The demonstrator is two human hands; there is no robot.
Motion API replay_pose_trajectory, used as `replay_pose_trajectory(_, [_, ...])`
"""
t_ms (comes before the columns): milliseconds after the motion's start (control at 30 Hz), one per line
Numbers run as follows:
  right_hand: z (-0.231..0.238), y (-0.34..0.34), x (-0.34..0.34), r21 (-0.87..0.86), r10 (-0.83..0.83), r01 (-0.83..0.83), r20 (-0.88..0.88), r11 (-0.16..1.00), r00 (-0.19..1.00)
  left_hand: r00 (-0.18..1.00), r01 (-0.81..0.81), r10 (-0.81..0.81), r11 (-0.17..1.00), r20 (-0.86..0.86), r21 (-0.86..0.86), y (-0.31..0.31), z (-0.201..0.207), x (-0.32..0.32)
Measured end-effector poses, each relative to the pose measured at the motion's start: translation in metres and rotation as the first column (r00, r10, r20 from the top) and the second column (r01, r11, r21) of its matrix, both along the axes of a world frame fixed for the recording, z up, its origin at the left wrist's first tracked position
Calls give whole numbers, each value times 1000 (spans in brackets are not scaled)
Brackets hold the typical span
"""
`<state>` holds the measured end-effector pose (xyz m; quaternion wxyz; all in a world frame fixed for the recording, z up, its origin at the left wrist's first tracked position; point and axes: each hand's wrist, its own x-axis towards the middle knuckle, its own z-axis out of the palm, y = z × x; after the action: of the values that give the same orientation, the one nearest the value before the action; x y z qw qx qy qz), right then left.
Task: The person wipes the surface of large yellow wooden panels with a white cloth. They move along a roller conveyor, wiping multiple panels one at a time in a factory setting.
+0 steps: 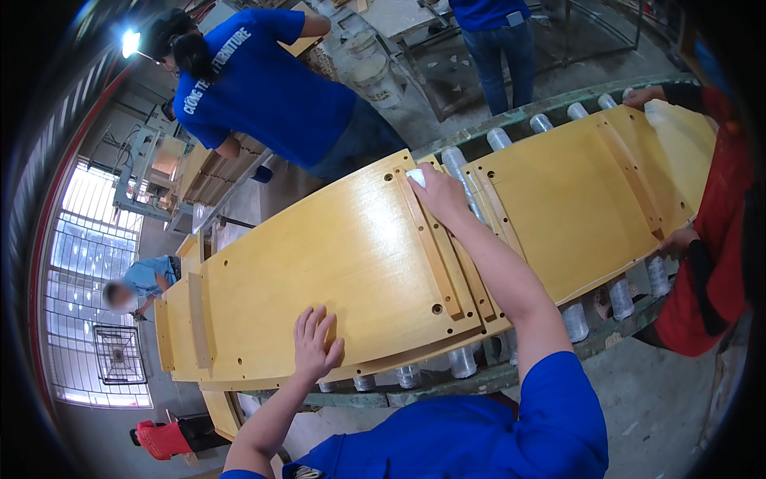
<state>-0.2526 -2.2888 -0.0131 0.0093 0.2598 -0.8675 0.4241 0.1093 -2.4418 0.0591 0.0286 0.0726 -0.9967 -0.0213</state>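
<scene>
In front of me lies a long yellow varnished wooden panel (319,247) with dark drilled holes and a wooden strip (431,251) across its right end. It rests on other panels of the same kind. My left hand (315,345) is open, its fingers spread flat on the panel near the close edge. At the far right corner, my right hand (439,194) is closed on a small white thing (416,177), pressed beside the top of the strip. Fingers cover most of that white thing, so whether it is a cloth or a pad is unclear.
Beneath the panels runs a roller conveyor (462,363) with plastic-wrapped rollers. At right, a person in red (706,271) grips another yellow panel (558,188). A person in blue (271,88) stands just across the conveyor. White buckets (375,76) stand behind.
</scene>
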Motion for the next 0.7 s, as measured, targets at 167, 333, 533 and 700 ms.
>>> replay_pose_trajectory(167, [-3, 15, 22, 7, 4, -3, -79, 1000, 997, 1000, 7, -6, 1000, -18, 3, -1, -3, 4])
replay_pose_trajectory(333, [-3, 41, 50, 77, 37, -33, -51, 997, 998, 999, 20, -19, 1000, -45, 13, -1, -5, 4])
replay_pose_trajectory(533, [-1, 78, 91, 83, 45, -38, -85, 996, 995, 998, 29, -28, 999, -63, 17, 0, -7, 6])
replay_pose_trajectory(700, [2, 110, 128, 31, 66, -65, -23, 997, 998, 997, 35, -35, 999, -62, -5, -1, -9, 8])
